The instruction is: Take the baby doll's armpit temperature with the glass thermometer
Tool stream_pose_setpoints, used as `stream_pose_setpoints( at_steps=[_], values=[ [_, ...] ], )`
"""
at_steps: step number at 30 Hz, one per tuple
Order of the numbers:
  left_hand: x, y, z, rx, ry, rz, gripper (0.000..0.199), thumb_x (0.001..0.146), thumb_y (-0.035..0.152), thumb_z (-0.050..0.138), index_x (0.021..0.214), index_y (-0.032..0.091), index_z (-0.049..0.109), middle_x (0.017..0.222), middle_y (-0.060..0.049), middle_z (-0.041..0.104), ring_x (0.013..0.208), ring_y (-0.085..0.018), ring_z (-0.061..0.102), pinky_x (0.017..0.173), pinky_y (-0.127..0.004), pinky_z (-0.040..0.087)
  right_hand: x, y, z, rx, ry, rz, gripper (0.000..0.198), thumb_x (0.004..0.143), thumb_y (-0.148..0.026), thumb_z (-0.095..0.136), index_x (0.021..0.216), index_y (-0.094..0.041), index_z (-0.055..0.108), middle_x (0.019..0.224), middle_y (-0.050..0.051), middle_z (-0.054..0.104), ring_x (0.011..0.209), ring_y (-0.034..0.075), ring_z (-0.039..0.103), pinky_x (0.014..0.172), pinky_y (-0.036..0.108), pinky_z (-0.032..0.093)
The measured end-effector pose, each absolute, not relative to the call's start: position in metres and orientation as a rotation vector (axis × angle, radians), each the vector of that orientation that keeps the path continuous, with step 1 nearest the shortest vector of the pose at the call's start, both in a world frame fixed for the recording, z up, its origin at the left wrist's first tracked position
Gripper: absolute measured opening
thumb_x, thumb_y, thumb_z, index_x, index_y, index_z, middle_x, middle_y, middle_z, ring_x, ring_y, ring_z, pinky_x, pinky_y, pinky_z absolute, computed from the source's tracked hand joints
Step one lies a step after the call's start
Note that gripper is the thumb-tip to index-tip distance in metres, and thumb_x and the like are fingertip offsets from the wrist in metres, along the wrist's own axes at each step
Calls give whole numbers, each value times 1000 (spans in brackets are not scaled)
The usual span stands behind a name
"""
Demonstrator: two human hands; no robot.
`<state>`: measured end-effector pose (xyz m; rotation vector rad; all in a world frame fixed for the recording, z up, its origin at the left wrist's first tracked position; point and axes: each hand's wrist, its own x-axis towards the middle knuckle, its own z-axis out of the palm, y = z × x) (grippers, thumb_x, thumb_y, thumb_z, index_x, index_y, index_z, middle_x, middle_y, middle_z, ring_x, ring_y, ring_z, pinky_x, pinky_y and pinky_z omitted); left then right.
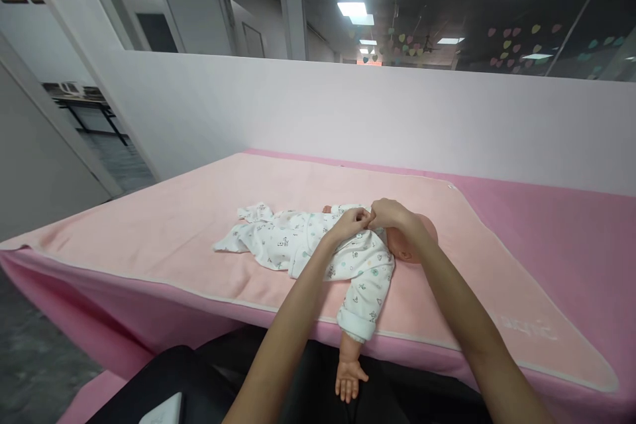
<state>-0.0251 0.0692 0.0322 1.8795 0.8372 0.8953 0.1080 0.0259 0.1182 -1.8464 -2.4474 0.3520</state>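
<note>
A baby doll (401, 245) lies on its back on a peach pad (173, 225), its head to the right. It wears a white printed top (355, 258) and matching trousers (278, 238), whose leg ends look flat. Over the chest, close below the neck, my left hand (352, 222) pinches the top's fabric. My right hand (390, 213) meets it there, fingers closed on the same part of the top. Whatever fastening lies between the fingertips is hidden. The doll's near arm (350, 358) hangs over the front edge, palm showing; my right forearm covers part of its head.
Pink cloth (556, 225) covers the table under the pad. A white wall (348, 112) with glass above it borders the far side. A doorway with a dark-legged table (89, 106) is at left. A white flat object (163, 409) rests near my lap.
</note>
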Motion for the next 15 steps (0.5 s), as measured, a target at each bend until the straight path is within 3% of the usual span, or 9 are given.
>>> stream_pose_setpoints(
  at_steps=[3,6,10,15],
  values=[
    [-28,64,38,2039,822,770,17,65,22,48,75,14,58,63,2,51,57,-9,43,53,-21,32,109,29,118,-1866,-2542,517,15,60,-19,59,48,-20,49,43,-5,37,43,9,41,44,22,30],
    [-29,61,44,2135,815,633,24,64,19,47,81,14,62,61,2,48,55,-9,40,51,-21,30,122,29,120,-1837,-2552,569,12,59,-22,58,49,-18,51,44,-6,31,41,6,32,41,21,26],
    [-28,58,46,2192,800,600,34,61,16,48,90,16,65,70,0,54,61,-10,43,54,-21,32,138,29,123,-1839,-2491,664,10,60,-26,58,57,-17,57,49,-4,43,43,7,38,40,19,28],
    [-24,54,45,2047,883,744,18,65,22,55,77,14,66,64,0,54,58,-10,44,55,-22,32,142,30,123,-1880,-2448,681,15,61,-32,60,63,-17,59,54,-2,50,48,10,47,42,20,35]
  ],
)
